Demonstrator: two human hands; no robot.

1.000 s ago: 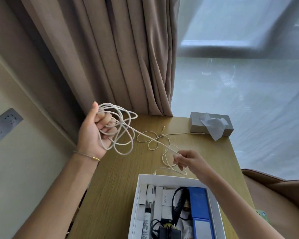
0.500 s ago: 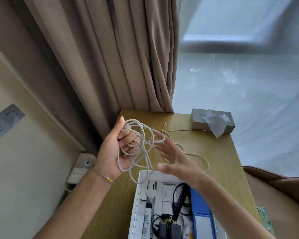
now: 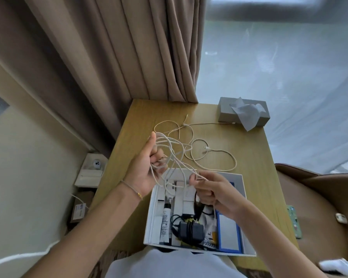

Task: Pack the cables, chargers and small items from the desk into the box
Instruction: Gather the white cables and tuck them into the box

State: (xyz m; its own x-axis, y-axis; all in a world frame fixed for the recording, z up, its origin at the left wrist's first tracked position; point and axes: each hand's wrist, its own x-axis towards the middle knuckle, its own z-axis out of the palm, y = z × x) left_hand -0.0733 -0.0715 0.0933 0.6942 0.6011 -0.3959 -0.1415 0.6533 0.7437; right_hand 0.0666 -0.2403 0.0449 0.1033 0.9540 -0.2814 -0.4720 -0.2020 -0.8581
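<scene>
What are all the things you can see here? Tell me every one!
white cable: 1, white, loops gripped in left hand, a strand pinched by right
beige cable: 1, beige, loose on desk
box: 1, white, near desk edge, filled
black charger: 1, black, in box
blue case: 1, blue, box's right side
tissue box: 1, grey, far right corner
desk: 1, wooden
curtain: 1, brown, behind desk
chair: 1, brown, right
hands: left hand, right hand, above box

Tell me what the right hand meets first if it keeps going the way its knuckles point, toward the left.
Probably the left hand with its white cable coils; the right hand already pinches one strand. Depth is unclear.
</scene>
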